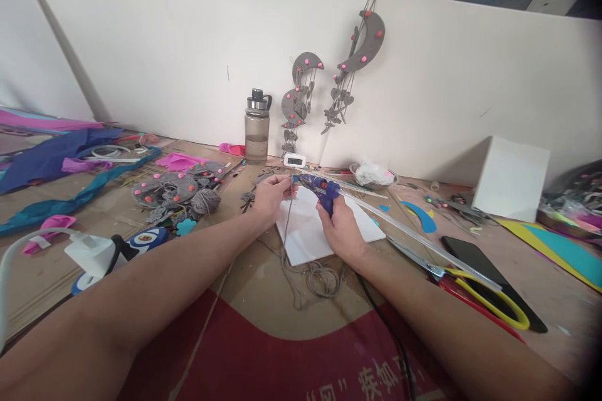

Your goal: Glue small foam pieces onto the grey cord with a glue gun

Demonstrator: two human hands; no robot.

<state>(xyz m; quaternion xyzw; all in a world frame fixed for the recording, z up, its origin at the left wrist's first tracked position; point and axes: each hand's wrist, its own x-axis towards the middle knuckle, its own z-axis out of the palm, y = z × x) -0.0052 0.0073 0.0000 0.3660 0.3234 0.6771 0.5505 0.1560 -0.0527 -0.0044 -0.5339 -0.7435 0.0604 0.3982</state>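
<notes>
My right hand is closed round the handle of a blue glue gun, whose nozzle points left. A long clear glue stick extends from its rear to the lower right. The fingers of my left hand pinch a small blue piece at the nozzle's tip. Grey yarn hangs from that piece and runs down to a loose coil on the cardboard. Beneath both hands lies a white sheet or pad.
Scissors and a black phone lie at the right. A bottle stands by the wall, near hanging grey moons. At the left are yarn pieces, a white plug and blue cloth.
</notes>
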